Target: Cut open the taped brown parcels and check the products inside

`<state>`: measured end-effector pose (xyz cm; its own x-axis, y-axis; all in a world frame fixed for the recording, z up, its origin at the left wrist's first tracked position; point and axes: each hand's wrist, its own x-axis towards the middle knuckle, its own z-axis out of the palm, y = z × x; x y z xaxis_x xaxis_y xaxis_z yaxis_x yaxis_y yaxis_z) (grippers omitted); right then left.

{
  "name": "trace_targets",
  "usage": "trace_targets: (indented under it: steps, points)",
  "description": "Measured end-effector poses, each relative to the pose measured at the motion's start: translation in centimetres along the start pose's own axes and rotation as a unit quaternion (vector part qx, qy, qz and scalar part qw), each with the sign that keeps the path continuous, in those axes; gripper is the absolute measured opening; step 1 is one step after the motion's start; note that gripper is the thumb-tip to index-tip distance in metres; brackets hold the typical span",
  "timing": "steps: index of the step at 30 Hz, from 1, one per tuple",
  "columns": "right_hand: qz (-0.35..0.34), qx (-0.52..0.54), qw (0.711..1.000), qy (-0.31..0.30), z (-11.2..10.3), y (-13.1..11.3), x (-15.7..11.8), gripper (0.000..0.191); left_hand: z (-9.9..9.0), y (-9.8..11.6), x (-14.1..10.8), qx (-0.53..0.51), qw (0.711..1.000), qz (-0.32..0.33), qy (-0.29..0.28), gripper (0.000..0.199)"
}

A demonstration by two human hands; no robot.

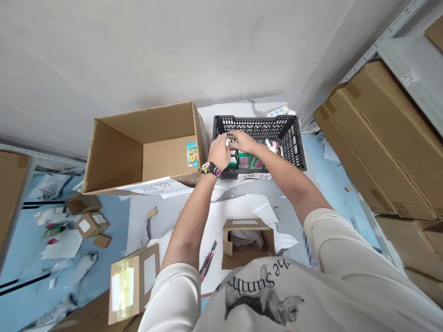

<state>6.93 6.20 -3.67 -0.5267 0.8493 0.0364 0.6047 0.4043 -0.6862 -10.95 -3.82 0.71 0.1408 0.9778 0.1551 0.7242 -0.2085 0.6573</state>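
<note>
The left hand [220, 151] and right hand [243, 140] are hanging close together over the left end of the black crate [292, 143], fingers curling narrowly about a small patterned item [231, 139] lying between them, neither hand clearly nearer. Its long axis and any firm grip cannot be told. The crate is holding green boxes [244, 160]; the adjacent cardboard box [116, 157], a teal packet [192, 155].

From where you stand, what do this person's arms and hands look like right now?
The left hand and right hand wear no gloves. A dark, patterned watch with yellow and pink touches circles the left wrist. Both arms have plain, off-white short sleeves.
</note>
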Motion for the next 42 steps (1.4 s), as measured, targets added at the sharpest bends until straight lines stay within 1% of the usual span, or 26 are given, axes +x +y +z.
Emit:
trace_targets:
  steps: [2, 3, 5, 7, 8, 10, 11, 14, 17, 18, 19, 20, 22, 24, 26, 28, 30, 31, 32, 34, 35, 37, 39, 42]
  points:
    - [-0.020, 0.010, 0.999, 0.027, -0.9, -1.5, -1.6, 0.065, -0.8, 1.3, -1.8, -0.020, 1.000, 0.007, 0.013, 0.064]
    - [-0.032, 0.018, 0.999, 0.040, -1.3, -2.3, -2.9, 0.063, -1.2, 2.0, -3.1, -0.032, 0.999, 0.011, 0.019, 0.063]
    - [-0.050, 0.038, 0.996, 0.061, -2.1, -4.0, -6.5, 0.060, -2.0, 3.2, -6.6, -0.063, 0.997, 0.016, 0.029, 0.061]
    - [-0.045, 0.060, 0.994, 0.080, -2.6, -5.5, -11.4, 0.056, -2.5, 3.8, -11.1, -0.103, 0.994, 0.005, 0.039, 0.060]
    - [-0.035, 0.072, 0.993, 0.086, -2.7, -6.1, -14.2, 0.053, -2.5, 3.9, -13.7, -0.126, 0.991, -0.011, 0.045, 0.060]
    - [-0.002, 0.097, 0.991, 0.096, -2.4, -6.7, -20.4, 0.048, -2.2, 3.7, -19.3, -0.173, 0.981, -0.065, 0.054, 0.061]
    - [0.027, 0.108, 0.988, 0.103, -2.0, -6.8, -23.7, 0.048, -1.8, 3.4, -22.2, -0.194, 0.973, -0.108, 0.061, 0.061]
    - [0.144, 0.156, 0.968, 0.137, 0.4, -6.2, -33.5, 0.047, 0.1, 2.2, -30.9, -0.252, 0.932, -0.240, 0.099, 0.062]
    - [0.262, 0.219, 0.923, 0.177, 4.0, -5.2, -42.4, 0.047, 2.4, 1.1, -38.4, -0.284, 0.874, -0.365, 0.150, 0.052]
    - [0.298, 0.232, 0.910, 0.175, 5.3, -5.0, -45.0, 0.048, 3.1, 0.8, -40.5, -0.287, 0.860, -0.394, 0.151, 0.050]
    - [0.322, 0.242, 0.902, 0.152, 6.5, -4.9, -47.3, 0.050, 3.7, 0.6, -42.3, -0.286, 0.851, -0.416, 0.148, 0.049]
    - [0.347, 0.241, 0.896, 0.136, 7.7, -4.8, -49.2, 0.052, 4.3, 0.5, -44.0, -0.280, 0.846, -0.430, 0.145, 0.048]
    - [0.379, 0.234, 0.890, 0.097, 9.7, -4.8, -52.1, 0.061, 5.1, 0.3, -46.6, -0.261, 0.848, -0.440, 0.138, 0.046]
    - [0.401, 0.227, 0.885, 0.066, 11.0, -5.0, -53.8, 0.071, 5.7, 0.3, -48.3, -0.246, 0.855, -0.438, 0.130, 0.046]
    - [0.414, 0.223, 0.882, 0.043, 11.9, -5.0, -54.4, 0.080, 6.2, 0.3, -49.2, -0.250, 0.858, -0.433, 0.113, 0.048]
    - [0.415, 0.229, 0.881, 0.019, 12.3, -5.1, -54.3, 0.093, 6.8, 0.3, -49.2, -0.268, 0.858, -0.429, 0.089, 0.049]
    - [0.397, 0.247, 0.884, -0.016, 12.6, -5.4, -54.0, 0.110, 7.4, 0.5, -48.4, -0.294, 0.853, -0.425, 0.075, 0.046]
    - [0.379, 0.258, 0.888, -0.034, 12.8, -5.6, -53.7, 0.120, 7.8, 0.5, -47.8, -0.313, 0.845, -0.428, 0.074, 0.044]
    - [0.359, 0.269, 0.892, -0.049, 13.1, -5.8, -53.4, 0.129, 8.3, 0.6, -47.0, -0.338, 0.830, -0.437, 0.075, 0.043]
    - [0.324, 0.286, 0.900, -0.063, 13.9, -6.4, -52.5, 0.141, 9.2, 0.7, -45.2, -0.400, 0.787, -0.466, 0.067, 0.045]
    - [0.317, 0.290, 0.901, -0.062, 14.4, -6.7, -52.0, 0.142, 9.6, 0.7, -44.4, -0.429, 0.762, -0.481, 0.054, 0.047]
    - [0.330, 0.294, 0.896, -0.051, 15.5, -7.1, -51.0, 0.129, 10.4, 0.7, -42.9, -0.463, 0.730, -0.502, 0.024, 0.050]
    - [0.353, 0.291, 0.888, -0.040, 16.4, -7.4, -50.3, 0.110, 10.9, 0.6, -41.9, -0.459, 0.721, -0.519, 0.015, 0.050]
    - [0.373, 0.284, 0.883, -0.029, 16.9, -7.3, -49.8, 0.088, 11.2, 0.3, -41.3, -0.428, 0.720, -0.546, 0.018, 0.050]
